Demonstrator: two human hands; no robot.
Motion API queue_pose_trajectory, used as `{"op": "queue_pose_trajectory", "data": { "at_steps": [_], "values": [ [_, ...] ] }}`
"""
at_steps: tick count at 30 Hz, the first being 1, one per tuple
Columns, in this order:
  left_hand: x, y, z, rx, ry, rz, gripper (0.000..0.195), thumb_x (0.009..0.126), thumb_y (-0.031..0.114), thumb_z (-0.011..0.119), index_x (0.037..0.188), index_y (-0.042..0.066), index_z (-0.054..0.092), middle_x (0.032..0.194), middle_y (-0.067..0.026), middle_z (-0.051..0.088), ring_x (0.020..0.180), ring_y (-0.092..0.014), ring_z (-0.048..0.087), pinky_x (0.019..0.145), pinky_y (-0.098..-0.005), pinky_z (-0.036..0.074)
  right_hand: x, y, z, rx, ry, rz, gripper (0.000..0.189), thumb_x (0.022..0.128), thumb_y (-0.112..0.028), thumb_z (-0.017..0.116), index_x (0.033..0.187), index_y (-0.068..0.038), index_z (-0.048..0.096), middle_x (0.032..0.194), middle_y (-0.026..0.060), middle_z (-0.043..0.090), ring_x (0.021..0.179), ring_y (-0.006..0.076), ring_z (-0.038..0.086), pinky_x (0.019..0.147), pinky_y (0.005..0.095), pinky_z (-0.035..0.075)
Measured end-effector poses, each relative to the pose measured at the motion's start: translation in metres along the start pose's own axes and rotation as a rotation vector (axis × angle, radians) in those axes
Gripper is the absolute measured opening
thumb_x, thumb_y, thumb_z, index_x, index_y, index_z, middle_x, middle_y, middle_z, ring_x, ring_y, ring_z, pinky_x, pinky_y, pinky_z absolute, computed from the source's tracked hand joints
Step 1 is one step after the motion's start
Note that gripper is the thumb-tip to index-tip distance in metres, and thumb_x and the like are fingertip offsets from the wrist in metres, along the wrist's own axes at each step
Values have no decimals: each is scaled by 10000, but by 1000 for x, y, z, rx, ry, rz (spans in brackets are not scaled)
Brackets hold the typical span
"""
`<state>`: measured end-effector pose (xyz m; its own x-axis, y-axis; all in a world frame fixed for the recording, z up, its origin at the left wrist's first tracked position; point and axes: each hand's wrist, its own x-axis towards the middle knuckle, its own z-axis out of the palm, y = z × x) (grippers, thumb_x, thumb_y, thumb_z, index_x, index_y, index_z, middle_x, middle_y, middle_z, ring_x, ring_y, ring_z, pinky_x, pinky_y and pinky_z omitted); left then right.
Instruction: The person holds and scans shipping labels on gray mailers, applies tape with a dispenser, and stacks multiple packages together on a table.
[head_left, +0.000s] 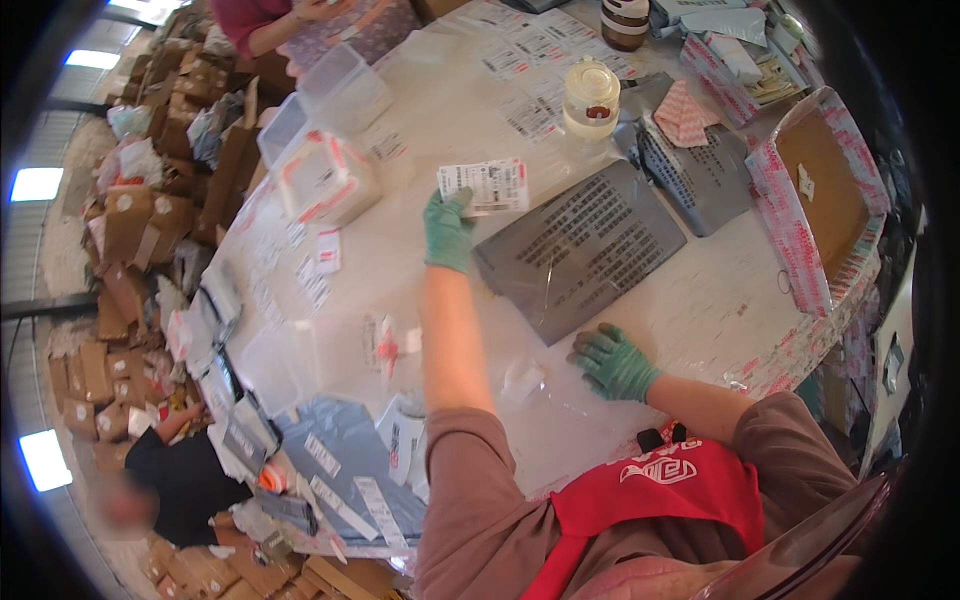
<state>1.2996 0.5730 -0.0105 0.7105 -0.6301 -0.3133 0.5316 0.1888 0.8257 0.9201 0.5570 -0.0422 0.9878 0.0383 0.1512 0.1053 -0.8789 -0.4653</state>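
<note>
My left hand (448, 231), in a green glove, reaches over the table and holds a white printed label (491, 186) by its left end. Just right of it lies a grey plastic mailing bag (581, 247), flat and covered with dark print. My right hand (613, 364), gloved the same way, rests on the tabletop near the bag's lower corner with its fingers spread and nothing in them. A second grey mailing bag (701, 176) lies beyond the first, with a pink striped cloth (684, 116) on it.
A lidded clear jar (591, 101) stands by rows of labels (531, 112). Plastic bins (341, 94) and a taped box (326, 180) sit far left. At right is a taped cardboard tray (821, 187). One person (187, 480) is at left, another (262, 30) across the table.
</note>
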Motion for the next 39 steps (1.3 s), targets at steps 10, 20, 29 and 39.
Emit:
{"op": "queue_pose_trajectory", "data": {
  "at_steps": [10, 20, 29, 39],
  "values": [
    [-268, 4, 88, -372, -41, 38, 303, 972, 87, 519, 1267, 23, 544, 1218, -128, 626, 1092, -254, 625, 889, -381, 551, -4, -13, -7, 1053, 45, 530, 631, 876, -365, 706, 1392, -61, 508, 1400, 107, 527, 1325, 276, 444, 1133, 458, 296],
    [-410, -87, 187, -430, -57, 159, 343, 975, 103, 533, 1308, 21, 520, 1259, -142, 592, 1124, -246, 619, 912, -380, 569, -76, -80, -143, 1634, 567, 465, 412, 945, -297, 666, 1263, -38, 631, 1205, 67, 664, 1141, 155, 584, 1026, 383, 436],
    [-436, -142, 255, -134, -241, -88, 378, 968, 227, 582, 1275, 10, 549, 1240, -124, 613, 1137, -242, 605, 947, -425, 520, -195, -11, -217, 1265, 478, 474, 352, 957, -266, 648, 1199, -11, 673, 1026, 42, 712, 928, 111, 638, 858, 322, 518],
    [-426, -235, 404, 173, -75, -43, 312, 962, 258, 632, 1147, 8, 653, 1030, -73, 684, 905, -158, 663, 748, -307, 563, -322, 94, -278, 1108, 485, 587, 300, 910, -320, 722, 804, -52, 640, 691, -50, 543, 655, 44, 479, 587, 228, 418]
  ]
}}
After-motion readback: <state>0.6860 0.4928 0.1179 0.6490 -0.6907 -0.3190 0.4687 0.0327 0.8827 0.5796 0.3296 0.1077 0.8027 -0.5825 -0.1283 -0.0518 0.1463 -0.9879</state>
